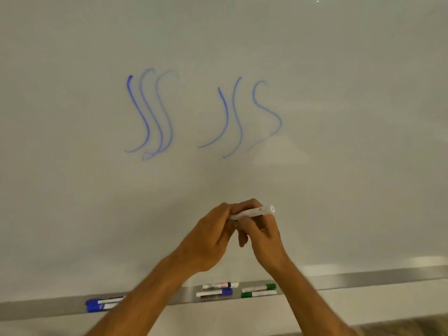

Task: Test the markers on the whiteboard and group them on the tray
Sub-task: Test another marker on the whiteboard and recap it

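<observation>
Markers are parked along the tray (363, 278): blue-capped pair (101, 305) far left, two more blue ones (217, 289) mid, green pair (259, 290) next to them. Blue squiggles (150, 112) on the whiteboard (339, 93) say earlier tests worked. Your left hand (208, 238) pinches one end of the white marker (254, 211), cap hidden I think, right hand (260, 235) wraps the barrel. Pull straight apart, don't twist sideways. Labels are too blurry to read any brand.
</observation>
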A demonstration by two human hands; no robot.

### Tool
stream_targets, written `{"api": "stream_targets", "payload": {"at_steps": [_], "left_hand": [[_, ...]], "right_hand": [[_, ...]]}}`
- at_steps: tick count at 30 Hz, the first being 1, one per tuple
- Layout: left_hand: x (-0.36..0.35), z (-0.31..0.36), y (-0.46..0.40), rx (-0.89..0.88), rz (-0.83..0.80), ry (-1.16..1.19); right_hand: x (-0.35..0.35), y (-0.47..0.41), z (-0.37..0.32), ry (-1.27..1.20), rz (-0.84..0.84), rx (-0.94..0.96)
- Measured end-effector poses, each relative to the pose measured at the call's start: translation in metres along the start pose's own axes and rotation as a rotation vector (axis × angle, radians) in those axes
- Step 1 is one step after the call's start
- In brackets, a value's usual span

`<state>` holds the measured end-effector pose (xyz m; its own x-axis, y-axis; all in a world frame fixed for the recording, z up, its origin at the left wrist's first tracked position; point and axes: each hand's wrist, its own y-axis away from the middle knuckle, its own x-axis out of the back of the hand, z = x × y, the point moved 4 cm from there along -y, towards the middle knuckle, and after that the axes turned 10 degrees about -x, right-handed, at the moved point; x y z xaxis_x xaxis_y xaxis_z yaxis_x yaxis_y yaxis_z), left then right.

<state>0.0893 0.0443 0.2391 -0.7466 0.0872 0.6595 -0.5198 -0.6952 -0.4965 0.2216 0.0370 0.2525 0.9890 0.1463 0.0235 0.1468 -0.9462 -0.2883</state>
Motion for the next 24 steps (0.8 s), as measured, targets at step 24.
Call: {"api": "stream_targets", "payload": {"at_steps": [24], "left_hand": [[0.135,0.116,-0.048,-0.167,0.267,-0.275]], "right_hand": [[-0.032,-0.03,-0.154,-0.183,0.046,0.543]]}}
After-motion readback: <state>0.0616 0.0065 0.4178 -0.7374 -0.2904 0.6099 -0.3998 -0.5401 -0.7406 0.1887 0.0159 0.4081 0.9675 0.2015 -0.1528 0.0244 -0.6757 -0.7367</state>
